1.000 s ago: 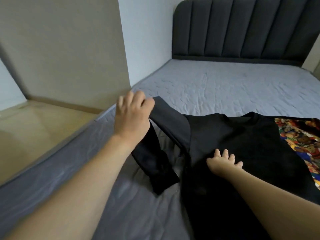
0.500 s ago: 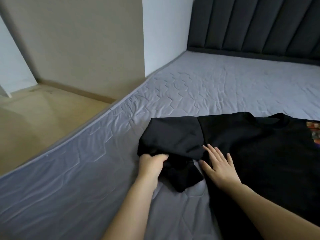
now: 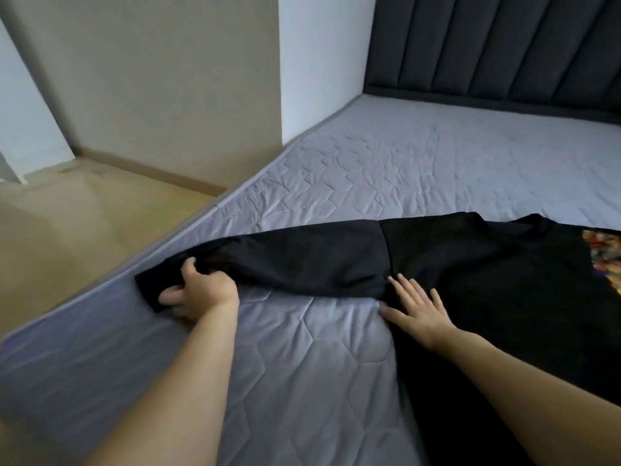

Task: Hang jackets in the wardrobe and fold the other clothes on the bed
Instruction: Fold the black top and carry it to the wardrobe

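Note:
A black long-sleeved shirt (image 3: 487,264) lies flat on the grey quilted mattress (image 3: 403,163), with a colourful print (image 3: 605,257) showing at the right edge of the view. Its left sleeve (image 3: 295,260) stretches out straight toward the mattress's left edge. My left hand (image 3: 198,294) grips the sleeve's cuff end there, fingers curled round the fabric. My right hand (image 3: 416,304) presses flat with straight fingers on the shirt near the armpit, thumb on the mattress.
A dark padded headboard (image 3: 504,45) stands at the far end of the bed. To the left lie a wooden floor (image 3: 84,223) and a beige wall panel (image 3: 151,79). The far half of the mattress holds nothing.
The sleeve was raised, then bunched beside the shirt; now my left hand has pulled it out straight to the left edge. My right hand stayed flat on the shirt.

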`<state>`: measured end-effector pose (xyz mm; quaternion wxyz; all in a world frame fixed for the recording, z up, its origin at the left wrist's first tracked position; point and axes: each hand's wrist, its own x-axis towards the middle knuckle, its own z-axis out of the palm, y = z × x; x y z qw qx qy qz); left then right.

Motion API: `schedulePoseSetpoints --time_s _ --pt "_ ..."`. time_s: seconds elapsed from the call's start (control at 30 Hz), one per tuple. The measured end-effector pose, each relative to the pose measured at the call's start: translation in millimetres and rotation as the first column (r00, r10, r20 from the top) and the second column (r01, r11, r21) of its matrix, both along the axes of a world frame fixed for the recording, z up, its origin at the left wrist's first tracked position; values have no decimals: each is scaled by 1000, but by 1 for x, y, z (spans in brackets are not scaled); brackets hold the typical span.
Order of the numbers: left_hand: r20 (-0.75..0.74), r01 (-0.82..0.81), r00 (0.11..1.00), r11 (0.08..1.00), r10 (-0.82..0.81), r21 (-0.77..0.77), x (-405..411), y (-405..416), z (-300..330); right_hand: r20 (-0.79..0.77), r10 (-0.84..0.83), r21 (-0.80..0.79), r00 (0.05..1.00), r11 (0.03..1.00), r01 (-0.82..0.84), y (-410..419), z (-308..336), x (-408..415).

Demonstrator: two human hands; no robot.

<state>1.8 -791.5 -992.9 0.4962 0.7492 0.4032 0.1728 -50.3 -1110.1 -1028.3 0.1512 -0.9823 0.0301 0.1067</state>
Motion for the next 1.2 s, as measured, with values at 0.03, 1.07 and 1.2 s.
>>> schedulePoseSetpoints --time_s 0.03,1.07,1.2 --pt "118 -12 993 997 22 -82 11 -17 18 -9 8 58 1000 998 -7 -7 4 -2" --pt "-494 885 -435 -458 -752 -83 -221 -389 80 -50 -537 -142 842 838 526 -313 47 -219" --pt "-430 571 -801 -748 -417 -338 -302 -412 107 108 -753 -230 649 617 753 -350 71 -286"
